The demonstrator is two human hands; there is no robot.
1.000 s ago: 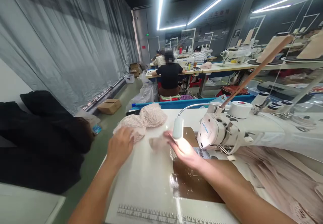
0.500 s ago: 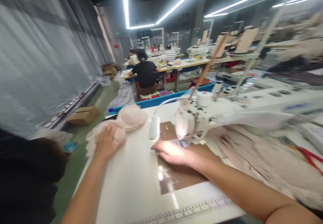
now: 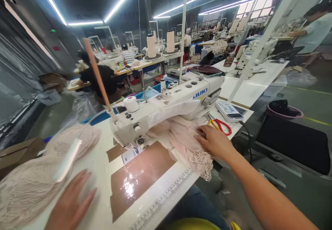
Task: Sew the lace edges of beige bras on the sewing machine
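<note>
My right hand (image 3: 216,143) is at the right side of a pile of pale pink lace fabric (image 3: 185,138), with thumb and fingers closed on its edge. The pile lies under the arm of the white sewing machine (image 3: 166,107), and its scalloped lace hangs over the table's front edge. At the lower left, my left hand (image 3: 74,200) lies low over the white tabletop with fingers stretched out, holding nothing. Beside it are two pale pink lace bra cups (image 3: 28,187), partly hidden by a small lit lamp (image 3: 67,161).
Red and yellow-handled scissors (image 3: 220,126) lie just behind my right hand, beside a white control box (image 3: 229,111). A brown sheet (image 3: 142,174) and a ruler strip (image 3: 163,197) cover the table front. Other people sit at machines further back.
The view has swung right. My right hand has gone from beside the needle area to the lace pile. My left hand has come off the lace cups onto the tabletop.
</note>
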